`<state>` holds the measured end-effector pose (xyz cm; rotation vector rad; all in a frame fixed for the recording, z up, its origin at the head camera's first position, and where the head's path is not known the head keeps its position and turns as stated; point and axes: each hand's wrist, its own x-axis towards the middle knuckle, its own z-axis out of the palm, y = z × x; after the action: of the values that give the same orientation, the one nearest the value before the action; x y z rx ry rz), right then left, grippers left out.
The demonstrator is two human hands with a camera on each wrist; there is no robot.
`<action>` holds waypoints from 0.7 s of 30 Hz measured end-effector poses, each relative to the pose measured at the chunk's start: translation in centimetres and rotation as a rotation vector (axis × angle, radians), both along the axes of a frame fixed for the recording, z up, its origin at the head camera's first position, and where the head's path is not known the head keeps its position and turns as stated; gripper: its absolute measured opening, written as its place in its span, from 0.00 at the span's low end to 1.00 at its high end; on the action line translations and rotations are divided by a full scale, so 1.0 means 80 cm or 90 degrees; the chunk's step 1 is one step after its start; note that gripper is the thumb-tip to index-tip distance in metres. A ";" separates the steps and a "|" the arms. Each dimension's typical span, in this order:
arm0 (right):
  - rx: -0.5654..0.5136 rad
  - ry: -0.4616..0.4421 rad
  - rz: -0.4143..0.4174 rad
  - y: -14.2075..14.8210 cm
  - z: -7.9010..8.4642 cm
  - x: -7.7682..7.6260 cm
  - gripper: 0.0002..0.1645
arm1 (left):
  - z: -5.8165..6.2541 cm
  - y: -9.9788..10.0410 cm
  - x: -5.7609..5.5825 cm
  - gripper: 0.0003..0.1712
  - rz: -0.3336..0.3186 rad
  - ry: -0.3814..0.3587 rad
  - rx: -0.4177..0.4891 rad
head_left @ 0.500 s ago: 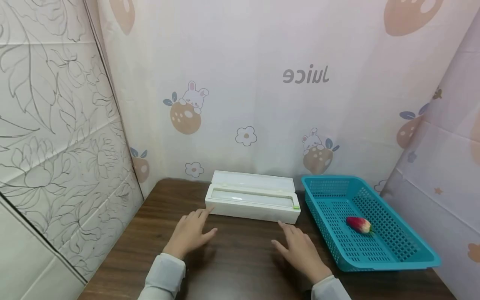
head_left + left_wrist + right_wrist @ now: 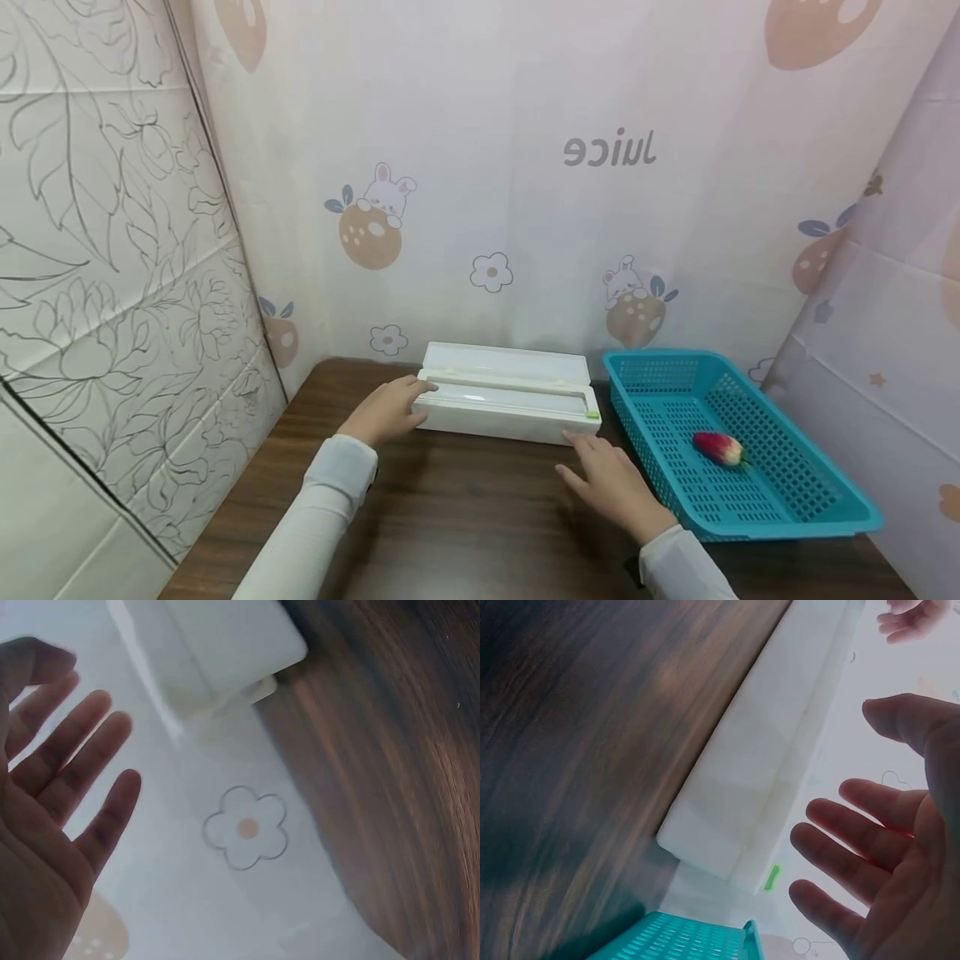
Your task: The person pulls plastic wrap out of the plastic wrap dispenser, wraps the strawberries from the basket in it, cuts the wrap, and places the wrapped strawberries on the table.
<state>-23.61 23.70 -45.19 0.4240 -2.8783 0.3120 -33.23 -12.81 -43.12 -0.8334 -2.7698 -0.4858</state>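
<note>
A long white box with its lid raised lies at the back of the table; inside shows a pale, glossy roll or film. A small green tab sits at its right front corner. At the box's left end is my left hand, its fingers overlapping the rim in the head view. In the left wrist view the fingers are loosely spread with nothing held. My right hand hovers by the right front corner, fingers relaxed and apart, holding nothing.
A teal perforated basket stands to the right of the box, with a red and white radish-like piece lying in it. Printed curtains enclose the dark wooden table at the back and sides.
My left hand has moved forward and up to the left end of the box. My right hand has shifted slightly right. The box and basket stay in place.
</note>
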 end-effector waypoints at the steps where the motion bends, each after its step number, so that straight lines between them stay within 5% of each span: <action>1: 0.001 -0.001 0.001 0.001 -0.001 0.000 0.36 | -0.002 0.002 -0.005 0.22 -0.002 -0.005 -0.002; 6: 0.011 0.017 0.014 0.005 0.003 -0.004 0.36 | -0.012 0.010 -0.023 0.20 -0.008 -0.022 -0.035; 12: 0.026 0.047 0.024 0.016 0.025 -0.021 0.36 | -0.013 0.018 -0.026 0.20 -0.010 -0.035 -0.068; 21: 0.048 -0.002 0.058 0.035 0.046 -0.067 0.35 | -0.008 0.027 -0.036 0.16 -0.024 -0.061 -0.104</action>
<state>-28.98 26.54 -41.55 0.5693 -2.8864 0.2196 -36.08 -10.68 -43.76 -0.9212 -2.9172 -0.3167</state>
